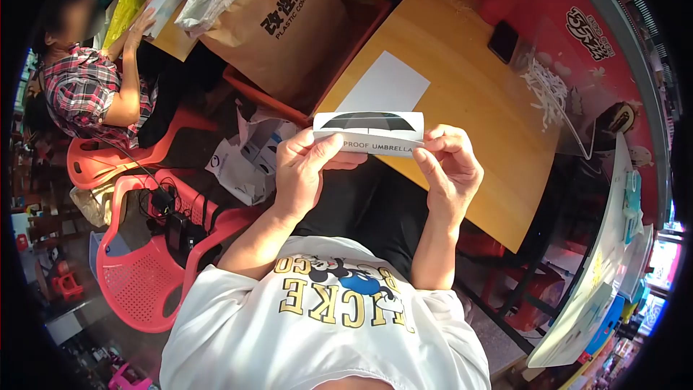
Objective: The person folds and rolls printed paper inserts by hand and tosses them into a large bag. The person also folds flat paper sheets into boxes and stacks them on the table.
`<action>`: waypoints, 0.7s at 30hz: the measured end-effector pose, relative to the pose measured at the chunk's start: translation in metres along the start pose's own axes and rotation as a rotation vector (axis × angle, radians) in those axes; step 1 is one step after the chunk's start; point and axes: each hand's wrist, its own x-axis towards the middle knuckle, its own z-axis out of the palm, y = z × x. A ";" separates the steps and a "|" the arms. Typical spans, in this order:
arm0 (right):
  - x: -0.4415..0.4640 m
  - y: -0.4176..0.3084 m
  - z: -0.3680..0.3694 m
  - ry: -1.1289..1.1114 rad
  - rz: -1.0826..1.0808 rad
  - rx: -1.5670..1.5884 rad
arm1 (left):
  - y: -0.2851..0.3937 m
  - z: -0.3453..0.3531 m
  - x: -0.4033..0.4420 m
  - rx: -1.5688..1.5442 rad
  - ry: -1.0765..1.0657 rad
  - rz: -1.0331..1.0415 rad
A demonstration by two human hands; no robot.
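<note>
In front of my chest I hold a long white umbrella box (369, 124) level. A dark umbrella picture is on its upper face, and the lettering "PROOF UMBRELLA" runs along its side. My left hand (307, 166) grips the left end, thumb on the front. At the right end, my right hand (451, 162) pinches the corner between thumb and fingers. Part of the lettering is covered by the left thumb. Behind the box a blank white sheet (386, 83) lies on the wooden table (498, 195).
A big paper sack (281, 36) stands to the table's left. Pink plastic chair (141, 274) is at my left; beyond it a seated person (94, 87) handles a white item. A phone (503, 41) and a plastic bin of white strips (545, 94) sit at the table's far right.
</note>
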 end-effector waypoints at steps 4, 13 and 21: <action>-0.002 -0.006 0.003 0.025 0.125 0.130 | 0.001 -0.001 0.000 0.001 -0.009 -0.022; -0.008 -0.005 0.005 0.080 0.186 0.076 | -0.002 -0.006 -0.002 0.038 -0.056 -0.049; -0.008 -0.001 0.010 0.111 0.496 0.286 | -0.011 -0.006 0.004 0.180 0.008 -0.012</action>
